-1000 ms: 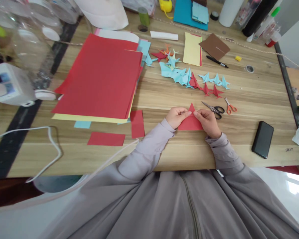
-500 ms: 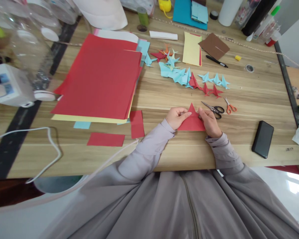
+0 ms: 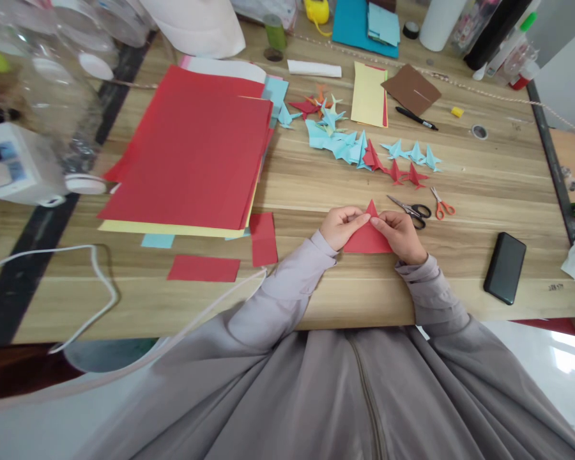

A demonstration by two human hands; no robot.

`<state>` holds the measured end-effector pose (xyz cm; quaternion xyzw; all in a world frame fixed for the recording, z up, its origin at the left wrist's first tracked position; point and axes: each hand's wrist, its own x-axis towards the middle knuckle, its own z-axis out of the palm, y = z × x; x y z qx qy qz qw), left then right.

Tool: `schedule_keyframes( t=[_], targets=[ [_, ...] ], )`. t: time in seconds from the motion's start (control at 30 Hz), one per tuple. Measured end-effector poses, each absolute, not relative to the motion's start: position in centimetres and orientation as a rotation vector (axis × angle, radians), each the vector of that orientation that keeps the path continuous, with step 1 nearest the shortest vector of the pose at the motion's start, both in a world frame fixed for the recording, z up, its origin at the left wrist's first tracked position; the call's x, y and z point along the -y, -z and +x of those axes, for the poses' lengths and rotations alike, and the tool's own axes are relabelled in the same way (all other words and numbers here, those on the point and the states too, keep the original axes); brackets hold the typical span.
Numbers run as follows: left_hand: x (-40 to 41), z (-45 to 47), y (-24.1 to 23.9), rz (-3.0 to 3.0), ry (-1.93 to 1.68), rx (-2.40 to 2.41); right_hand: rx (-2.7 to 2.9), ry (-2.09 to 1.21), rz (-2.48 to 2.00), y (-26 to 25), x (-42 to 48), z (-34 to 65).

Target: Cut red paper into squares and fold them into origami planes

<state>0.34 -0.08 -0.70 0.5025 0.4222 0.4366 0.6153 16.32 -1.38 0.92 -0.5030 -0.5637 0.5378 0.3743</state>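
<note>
The right hand [image 3: 402, 235] has slid its fingertips back toward the middle of the red paper triangle [image 3: 368, 241], meeting the left hand [image 3: 341, 227]. Both hands hide the triangle's side corners. The triangle lies flat near the table [image 3: 460, 268] edge, apex pointing away, and the fingertips of both hands pinch it.

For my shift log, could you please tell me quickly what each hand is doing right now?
Left hand: closed, pinching the red paper triangle.
Right hand: closed, pinching the same triangle from the other side.
</note>
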Motion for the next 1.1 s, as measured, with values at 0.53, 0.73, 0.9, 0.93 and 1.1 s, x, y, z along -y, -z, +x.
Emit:
schedule_keyframes(
  t=[0.53,0.73,0.9,0.93,1.1],
  targets=[
    [0.25,0.19,0.69,1.022,-1.085,-0.986,1.71,-1.436,-1.167,-1.52,1.92,16.07],
    [0.11,0.21,0.6,1.026,-1.111,-0.98,1.577,-1.436,-1.22,-1.43,1.94,15.98],
    [0.1,-0.24,0.4,1.181,-0.95,-0.971,1.484,-1.311,-1.262,-1.49,1.55,16.08],
    [0.1,-0.31,0.41,1.202,-0.941,-0.972,1.47,-1.309,-1.26,-1.54,1.53,16.08],
    [0.05,-0.42,0.78,1.149,-0.954,-0.911,1.402,-1.372,-1.237,-1.65,1.68,15.91]
  ],
)
